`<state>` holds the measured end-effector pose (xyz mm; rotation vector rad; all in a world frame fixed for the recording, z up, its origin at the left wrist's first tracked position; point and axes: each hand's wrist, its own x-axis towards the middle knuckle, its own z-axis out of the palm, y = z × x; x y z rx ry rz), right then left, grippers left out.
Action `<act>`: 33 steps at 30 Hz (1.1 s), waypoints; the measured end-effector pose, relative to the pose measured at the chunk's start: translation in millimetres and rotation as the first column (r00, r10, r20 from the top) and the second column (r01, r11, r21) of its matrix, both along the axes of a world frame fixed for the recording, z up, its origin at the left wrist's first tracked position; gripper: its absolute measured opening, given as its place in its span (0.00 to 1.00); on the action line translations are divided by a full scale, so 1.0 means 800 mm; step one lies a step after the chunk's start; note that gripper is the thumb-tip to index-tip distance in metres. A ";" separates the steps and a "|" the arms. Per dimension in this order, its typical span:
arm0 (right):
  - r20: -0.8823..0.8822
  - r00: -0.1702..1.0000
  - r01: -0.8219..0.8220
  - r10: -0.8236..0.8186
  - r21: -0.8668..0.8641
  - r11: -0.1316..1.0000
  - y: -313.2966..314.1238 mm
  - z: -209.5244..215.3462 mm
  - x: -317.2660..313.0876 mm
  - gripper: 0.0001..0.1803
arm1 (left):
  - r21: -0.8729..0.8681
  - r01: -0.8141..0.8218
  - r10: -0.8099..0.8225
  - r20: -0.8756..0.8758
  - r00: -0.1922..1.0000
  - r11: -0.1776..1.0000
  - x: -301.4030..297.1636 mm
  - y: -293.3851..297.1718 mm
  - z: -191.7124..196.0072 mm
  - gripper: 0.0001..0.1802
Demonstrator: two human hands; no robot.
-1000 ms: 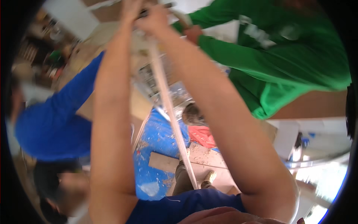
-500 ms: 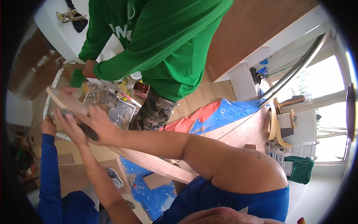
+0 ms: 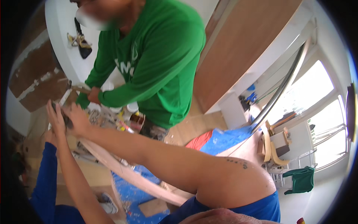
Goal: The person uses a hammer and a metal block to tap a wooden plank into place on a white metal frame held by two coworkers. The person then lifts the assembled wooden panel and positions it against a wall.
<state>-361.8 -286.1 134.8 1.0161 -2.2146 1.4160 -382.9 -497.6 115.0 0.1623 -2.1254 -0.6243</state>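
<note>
A long, pale, curved wooden strip (image 3: pixel 128 175) runs from near my body up toward the far left. At its far end my left hand (image 3: pixel 56 118) and my right hand (image 3: pixel 78 118) are close together, on either side of a dark, narrow hand tool (image 3: pixel 67 121). My left fingers point upward, pressed along the tool. The right fingers bend over it from the other side. Both hands hide most of the tool, so its exact kind does not show. Just beyond, a co-worker in a green shirt (image 3: pixel 160 63) grips a hammer (image 3: pixel 80 89).
A second co-worker's blue sleeve (image 3: pixel 44 173) comes up beside my left arm. Below the strip lies a blue sheet (image 3: pixel 134 201) with debris and a board (image 3: pixel 153 207) on it. Buckets and tools crowd the floor by the green-shirted person. A blue tarp (image 3: pixel 227 140) lies farther right.
My hands and the dark tool have moved up and slightly left in view. The view has shifted, showing more of the green-shirted co-worker, and the hammer now shows.
</note>
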 end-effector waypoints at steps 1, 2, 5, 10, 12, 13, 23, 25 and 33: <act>-0.029 1.000 -0.009 0.010 0.027 1.000 0.017 -0.016 -0.001 0.49 | 0.062 -0.015 0.015 -0.003 1.000 0.998 0.012 0.035 -0.033 0.39; -0.039 0.999 -0.039 0.038 -0.013 0.999 0.018 -0.019 0.011 0.50 | 0.055 -0.050 0.050 0.012 0.999 0.997 0.028 0.037 -0.038 0.38; -0.079 0.997 -0.016 0.009 -0.087 0.996 -0.013 -0.003 -0.008 0.50 | 0.025 0.025 -0.022 -0.122 0.992 0.999 -0.010 -0.006 -0.005 0.39; -0.032 0.995 0.092 -0.093 -0.042 0.995 -0.056 0.007 -0.046 0.48 | 0.190 0.042 -0.052 0.046 0.998 0.981 -0.043 -0.011 0.043 0.41; -0.017 0.997 0.080 -0.081 -0.047 0.996 -0.057 0.017 -0.039 0.48 | 0.183 0.004 -0.013 0.047 0.999 0.983 -0.034 -0.015 0.048 0.41; -0.017 0.997 0.075 -0.076 -0.048 0.996 -0.056 0.018 -0.030 0.48 | 0.157 0.007 -0.010 0.014 1.000 0.988 -0.036 -0.017 0.032 0.41; -0.108 0.991 0.066 -0.081 -0.138 0.988 -0.080 0.036 -0.048 0.48 | 0.136 -0.017 0.023 -0.045 0.999 0.991 -0.051 -0.044 0.055 0.43; -0.091 0.988 0.114 -0.124 -0.107 0.988 -0.077 0.016 -0.067 0.47 | 0.219 -0.018 0.010 0.037 0.999 0.976 -0.067 -0.027 0.058 0.44; 0.002 0.999 -0.049 0.049 -0.076 0.996 -0.010 0.011 0.005 0.53 | -0.143 -0.142 0.138 -0.038 0.990 0.980 0.000 0.006 0.019 0.42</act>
